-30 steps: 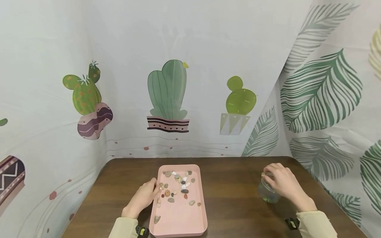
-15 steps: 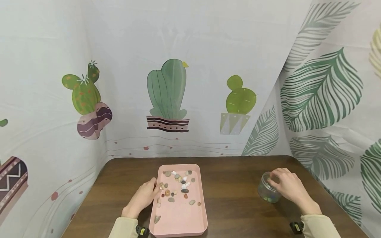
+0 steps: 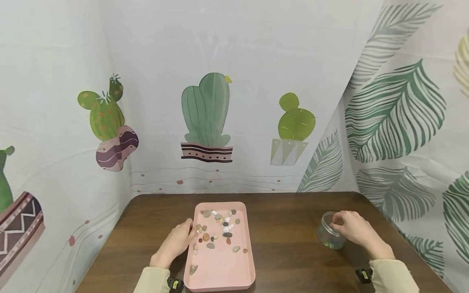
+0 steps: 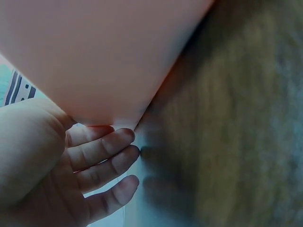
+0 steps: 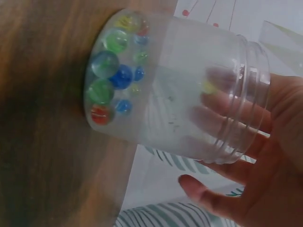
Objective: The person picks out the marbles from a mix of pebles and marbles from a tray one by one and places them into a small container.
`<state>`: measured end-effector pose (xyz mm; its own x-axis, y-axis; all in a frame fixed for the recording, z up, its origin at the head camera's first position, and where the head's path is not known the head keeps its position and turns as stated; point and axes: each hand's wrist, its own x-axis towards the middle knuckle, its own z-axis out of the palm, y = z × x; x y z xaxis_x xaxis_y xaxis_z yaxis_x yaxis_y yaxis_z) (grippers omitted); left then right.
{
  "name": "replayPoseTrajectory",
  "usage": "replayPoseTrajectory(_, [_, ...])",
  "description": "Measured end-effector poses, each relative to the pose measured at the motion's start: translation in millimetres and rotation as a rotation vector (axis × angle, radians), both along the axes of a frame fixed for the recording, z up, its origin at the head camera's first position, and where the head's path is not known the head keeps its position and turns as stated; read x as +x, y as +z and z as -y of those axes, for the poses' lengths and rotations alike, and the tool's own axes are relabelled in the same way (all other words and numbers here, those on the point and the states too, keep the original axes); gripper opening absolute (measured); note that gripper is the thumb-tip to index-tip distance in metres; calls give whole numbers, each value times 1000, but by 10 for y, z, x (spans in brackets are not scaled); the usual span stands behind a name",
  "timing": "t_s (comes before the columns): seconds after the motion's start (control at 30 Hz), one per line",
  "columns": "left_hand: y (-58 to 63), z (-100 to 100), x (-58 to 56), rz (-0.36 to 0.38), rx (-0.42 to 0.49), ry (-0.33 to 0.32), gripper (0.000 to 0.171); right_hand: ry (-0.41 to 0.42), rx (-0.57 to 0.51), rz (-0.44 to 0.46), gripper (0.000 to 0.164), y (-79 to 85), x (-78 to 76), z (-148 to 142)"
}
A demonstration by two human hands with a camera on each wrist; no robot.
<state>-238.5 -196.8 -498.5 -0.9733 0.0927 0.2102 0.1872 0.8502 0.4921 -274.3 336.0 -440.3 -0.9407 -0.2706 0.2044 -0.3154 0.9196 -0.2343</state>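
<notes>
A shallow pink tray [image 3: 220, 272] lies on the table. My left hand [image 3: 176, 242] holds its left rim, the thumb passing over the edge and the other fingers [image 4: 106, 146] bent along the outside. To the right stands a clear, lidless jar [image 3: 331, 236]. Several glass marbles [image 5: 105, 65], green, blue, red and yellow, lie at its bottom. My right hand [image 3: 355, 230] is at the jar's mouth, thumb and forefinger meeting there. Through the jar wall, a blurred yellow marble [image 5: 208, 86] shows between the fingertips; the little finger [image 5: 201, 191] extends outside the jar.
Several pebbles, white, grey, brown and green, lie scattered in the tray, such as a grey-green pebble [image 3: 210, 245]. The brown wooden table [image 3: 286, 244] stretches between tray and jar. A curtain [image 3: 253, 122] printed with cacti and leaves hangs behind it.
My right hand has shifted slightly right and down from above the jar's mouth, its fingertips now lower at the opening. The left hand and the tray have stayed in place.
</notes>
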Motion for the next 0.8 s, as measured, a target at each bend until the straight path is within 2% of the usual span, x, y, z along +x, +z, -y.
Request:
replayPoseTrajectory(0.2, [-5,-2,-1,-8,2,-6,10,-10,20,68,14,22,-7,-3])
replayPoseTrajectory(0.53, [-6,9,-13,-8,9,-10,10,1,-8,65,24,0,11,-23])
replayPoseTrajectory(0.67, [-19,17,-17,-8,9,-8,10,9,-8,22,21,47,4,-13])
replayPoseTrajectory(0.8, [-6,15,-13,-1,13,-8,10,28,9,-100,16,156,0,42])
